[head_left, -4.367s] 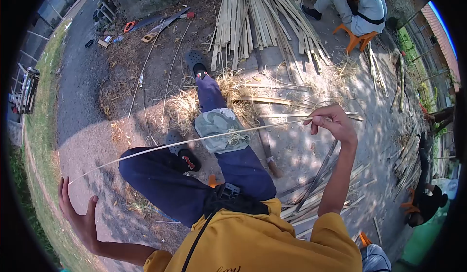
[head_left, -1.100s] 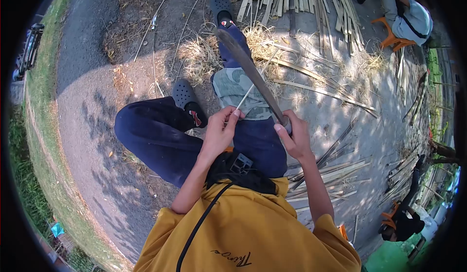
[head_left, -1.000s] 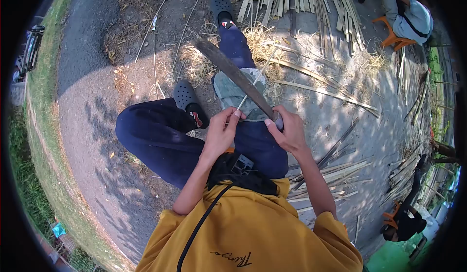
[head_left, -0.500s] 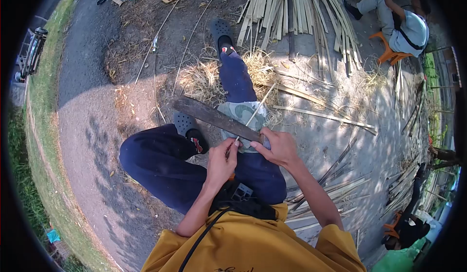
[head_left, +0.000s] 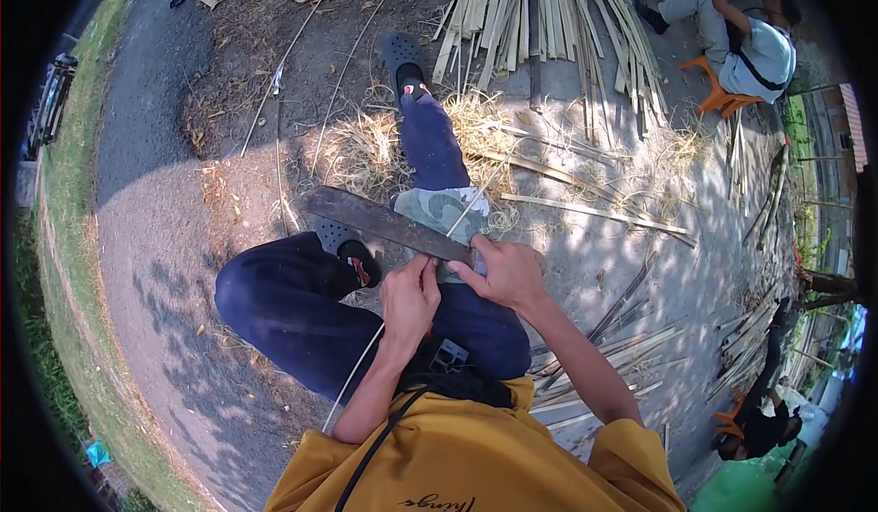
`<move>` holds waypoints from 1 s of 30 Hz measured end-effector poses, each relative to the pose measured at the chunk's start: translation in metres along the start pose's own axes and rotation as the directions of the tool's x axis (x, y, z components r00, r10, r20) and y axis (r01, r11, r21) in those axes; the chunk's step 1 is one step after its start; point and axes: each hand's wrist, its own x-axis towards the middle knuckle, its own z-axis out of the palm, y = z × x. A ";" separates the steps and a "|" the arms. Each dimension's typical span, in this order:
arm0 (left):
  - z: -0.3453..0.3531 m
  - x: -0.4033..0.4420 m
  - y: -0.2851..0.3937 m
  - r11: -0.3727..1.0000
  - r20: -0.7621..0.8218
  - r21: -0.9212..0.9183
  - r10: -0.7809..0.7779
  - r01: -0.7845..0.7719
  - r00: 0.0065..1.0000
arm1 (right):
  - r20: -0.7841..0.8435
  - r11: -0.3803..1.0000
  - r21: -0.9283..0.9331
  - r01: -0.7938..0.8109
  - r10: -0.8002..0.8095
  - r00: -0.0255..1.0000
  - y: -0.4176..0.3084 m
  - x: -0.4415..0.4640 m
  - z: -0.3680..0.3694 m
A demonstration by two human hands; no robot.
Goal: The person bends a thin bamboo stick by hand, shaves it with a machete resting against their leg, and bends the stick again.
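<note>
My right hand (head_left: 508, 276) is closed around the handle of a large knife with a broad, dark blade (head_left: 389, 226), which points to the left across my thigh. With fingers pinched together, my left hand (head_left: 410, 300) holds a thin bamboo strip (head_left: 355, 373) just below the blade. The strip's upper end passes beneath the blade and sticks out beyond it; its lower end trails past my left forearm toward my shirt. A camouflage cloth (head_left: 439, 212) lies over my leg under the blade. The knife's handle is mostly hidden by my right hand.
Curly shavings (head_left: 366, 150) lie around my outstretched foot. A large fan of bamboo strips (head_left: 558, 18) spreads ahead, with more strips (head_left: 613, 366) at my right. One person (head_left: 754, 59) sits on an orange stool (head_left: 718, 91); another person (head_left: 766, 425) is at lower right.
The bamboo strip has been drawn back under the blade toward my body, so a long length now shows behind my left hand. The view has shifted slightly.
</note>
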 end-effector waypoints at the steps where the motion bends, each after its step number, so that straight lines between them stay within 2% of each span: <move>1: 0.000 -0.001 0.000 1.000 -0.004 -0.003 0.001 -0.001 1.000 | -0.026 1.000 -0.009 -0.003 0.002 1.000 0.001 0.000 0.004; 7: -0.004 -0.011 -0.014 0.995 -0.068 0.027 0.096 -0.095 0.993 | -0.057 1.000 -0.019 -0.019 0.018 0.998 -0.006 -0.002 0.007; 9: -0.007 -0.015 -0.015 0.997 -0.043 -0.071 0.030 -0.033 0.999 | -0.054 0.999 -0.039 -0.019 0.017 0.998 -0.007 -0.001 0.007; 11: -0.012 -0.019 -0.013 0.998 -0.058 -0.030 0.053 -0.055 0.997 | -0.033 0.993 -0.114 0.000 -0.003 0.999 -0.011 -0.002 0.008; 13: -0.020 -0.023 -0.008 0.996 -0.073 0.013 0.084 -0.083 0.994 | -0.063 0.997 -0.079 -0.009 0.004 0.998 -0.010 -0.002 0.012; 15: -0.031 -0.034 -0.005 0.997 0.028 0.054 -0.060 0.058 0.998 | -0.092 0.999 -0.043 -0.015 0.011 0.996 -0.009 -0.002 0.016; 18: -0.038 -0.052 -0.005 0.995 0.027 0.054 -0.081 0.080 0.996 | -0.127 0.997 0.011 -0.081 0.082 0.989 -0.007 -0.003 0.016; 24: -0.052 -0.071 -0.005 0.998 -0.035 0.055 -0.037 0.039 0.999 | -0.105 0.998 -0.062 0.014 -0.020 0.994 -0.017 -0.011 0.018; 27: -0.070 -0.088 -0.007 0.982 0.002 0.156 -0.111 0.109 0.994 | -0.081 0.998 -0.062 -0.020 0.015 0.997 -0.021 -0.006 0.013; 28: -0.073 -0.102 -0.020 0.995 -0.086 0.046 -0.086 0.090 0.993 | -0.125 0.993 0.020 -0.120 0.122 0.985 -0.014 0.000 0.013; 29: -0.080 -0.110 -0.022 0.995 -0.083 0.054 -0.083 0.088 0.993 | -0.157 0.970 0.111 -0.215 0.231 0.960 -0.008 0.004 0.016; 30: -0.089 -0.117 -0.019 0.992 -0.082 0.051 -0.109 0.114 0.991 | -0.236 0.979 0.120 -0.163 0.188 0.953 -0.003 0.005 0.018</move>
